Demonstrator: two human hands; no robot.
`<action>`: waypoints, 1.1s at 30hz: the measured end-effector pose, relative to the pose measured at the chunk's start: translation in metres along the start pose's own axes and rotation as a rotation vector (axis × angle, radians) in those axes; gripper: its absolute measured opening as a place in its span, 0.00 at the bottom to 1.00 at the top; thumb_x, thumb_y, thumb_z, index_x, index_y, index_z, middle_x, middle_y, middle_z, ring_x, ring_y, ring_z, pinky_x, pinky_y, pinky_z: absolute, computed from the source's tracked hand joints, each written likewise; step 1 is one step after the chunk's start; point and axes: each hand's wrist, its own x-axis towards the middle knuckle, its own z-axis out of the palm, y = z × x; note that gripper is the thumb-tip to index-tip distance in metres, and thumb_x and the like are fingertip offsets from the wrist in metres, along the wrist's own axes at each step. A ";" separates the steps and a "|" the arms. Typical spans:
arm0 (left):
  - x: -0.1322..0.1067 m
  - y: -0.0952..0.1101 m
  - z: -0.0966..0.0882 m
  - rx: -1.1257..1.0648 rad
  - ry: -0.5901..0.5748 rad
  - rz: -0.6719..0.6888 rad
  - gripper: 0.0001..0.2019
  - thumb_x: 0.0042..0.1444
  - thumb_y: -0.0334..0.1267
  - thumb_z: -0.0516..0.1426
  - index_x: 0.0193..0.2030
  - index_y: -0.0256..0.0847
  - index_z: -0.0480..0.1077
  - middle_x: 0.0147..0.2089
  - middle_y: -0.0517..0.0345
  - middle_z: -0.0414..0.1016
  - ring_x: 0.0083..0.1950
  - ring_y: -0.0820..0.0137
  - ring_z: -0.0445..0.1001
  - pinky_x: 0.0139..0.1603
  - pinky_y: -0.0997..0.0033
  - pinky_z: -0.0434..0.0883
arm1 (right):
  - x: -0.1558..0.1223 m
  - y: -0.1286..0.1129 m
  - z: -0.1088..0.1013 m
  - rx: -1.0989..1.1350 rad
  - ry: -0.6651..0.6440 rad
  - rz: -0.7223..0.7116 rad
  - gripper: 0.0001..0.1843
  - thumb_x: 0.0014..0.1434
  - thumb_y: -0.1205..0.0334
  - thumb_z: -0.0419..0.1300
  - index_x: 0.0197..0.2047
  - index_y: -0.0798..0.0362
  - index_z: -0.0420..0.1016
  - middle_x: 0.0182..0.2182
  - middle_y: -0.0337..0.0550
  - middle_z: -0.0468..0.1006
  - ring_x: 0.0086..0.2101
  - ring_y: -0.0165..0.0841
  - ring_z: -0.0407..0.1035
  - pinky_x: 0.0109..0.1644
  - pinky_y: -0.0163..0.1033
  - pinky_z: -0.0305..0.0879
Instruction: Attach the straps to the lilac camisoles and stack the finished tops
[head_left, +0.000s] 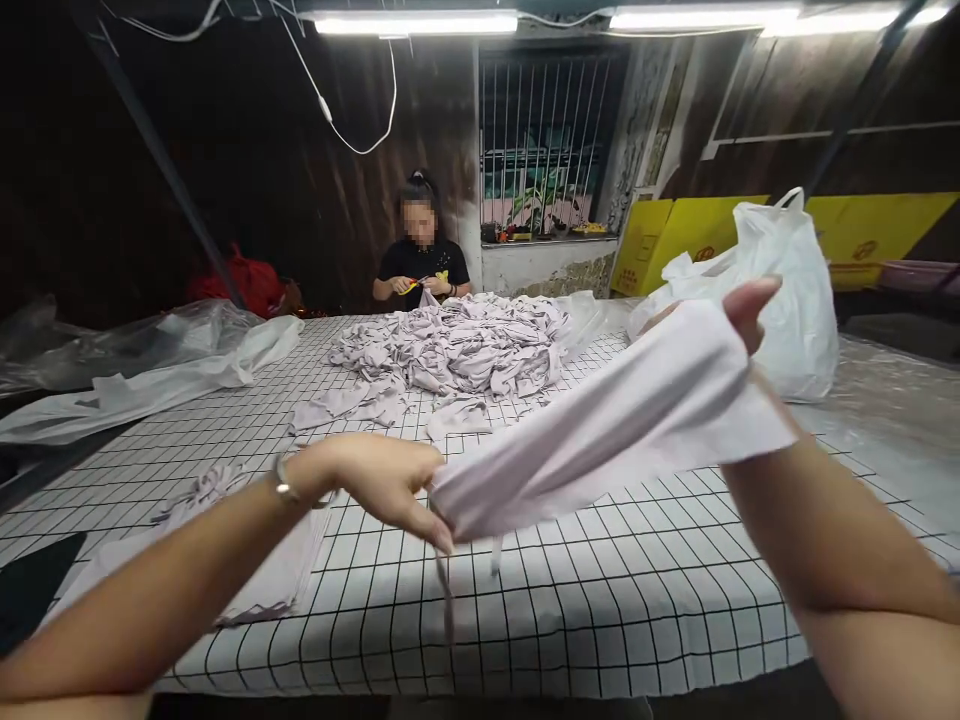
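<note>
A pale lilac piece of cloth (600, 430) is stretched slantwise between my hands, above the table. My left hand (386, 485) pinches its lower left end between thumb and fingers, and a thin strip of fabric (448, 600) dangles below. At the upper right end, my right hand (746, 310) holds the cloth, its thumb sticking up; the cloth covers most of the other fingers. A neat stack of similar cloth (274, 575) lies beneath my left forearm, with bunched strips (206, 490) on it. Farther back is a large crumpled pile of the same fabric (465, 345).
Across the table (600, 610), with its checked cover, a person (424, 260) in black holds yellow-handled scissors (411, 287) at some fabric. A white plastic bag (795, 310) stands at right before yellow boxes (697, 230). Clear plastic sheeting (165, 335) lies at left.
</note>
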 end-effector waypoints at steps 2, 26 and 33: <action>-0.017 -0.005 -0.015 0.376 0.243 -0.132 0.12 0.58 0.44 0.56 0.33 0.39 0.76 0.41 0.50 0.76 0.43 0.64 0.73 0.48 0.64 0.69 | 0.000 -0.005 -0.002 -0.480 -0.204 0.079 0.39 0.51 0.28 0.43 0.17 0.56 0.69 0.19 0.40 0.72 0.26 0.31 0.70 0.36 0.42 0.64; -0.002 -0.068 -0.028 0.631 0.335 -0.978 0.22 0.66 0.48 0.40 0.57 0.42 0.65 0.41 0.47 0.79 0.43 0.58 0.76 0.42 0.63 0.66 | 0.021 0.094 0.027 -1.906 -0.336 -0.444 0.20 0.62 0.44 0.53 0.32 0.45 0.81 0.38 0.47 0.79 0.40 0.43 0.61 0.46 0.49 0.45; 0.036 -0.116 0.004 0.697 0.223 -0.984 0.25 0.49 0.43 0.62 0.54 0.41 0.67 0.46 0.42 0.78 0.47 0.54 0.76 0.44 0.62 0.69 | 0.027 0.133 0.035 -1.815 -0.391 -0.416 0.18 0.60 0.49 0.56 0.27 0.48 0.80 0.34 0.49 0.79 0.41 0.45 0.63 0.51 0.54 0.47</action>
